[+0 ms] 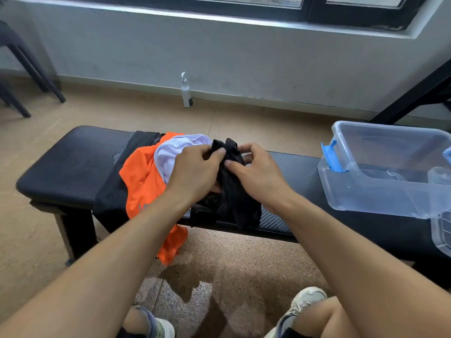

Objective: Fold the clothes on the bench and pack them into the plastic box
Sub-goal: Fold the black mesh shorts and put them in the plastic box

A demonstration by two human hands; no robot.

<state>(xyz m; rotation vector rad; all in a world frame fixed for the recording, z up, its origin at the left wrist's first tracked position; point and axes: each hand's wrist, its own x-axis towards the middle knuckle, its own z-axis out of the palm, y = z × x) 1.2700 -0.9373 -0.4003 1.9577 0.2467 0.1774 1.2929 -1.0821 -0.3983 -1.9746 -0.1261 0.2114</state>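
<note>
A crumpled black garment [234,198] hangs bunched over the middle of the black padded bench [66,167]. My left hand [195,172] pinches its upper left part and my right hand [256,174] pinches it from the right, both close together. Left of it lies a pile: a white garment [175,150], an orange shirt [141,184] that drapes over the bench's front edge, and another black garment [112,191] beneath. The clear plastic box [380,189] with blue latches stands empty on the bench's right end.
The box's clear lid [441,230] leans at the right edge. A white pump bottle [186,93] stands on the floor by the wall. Dark chair legs [26,67] are at the far left, a black table frame [415,93] at the far right. My shoes [302,303] are below the bench.
</note>
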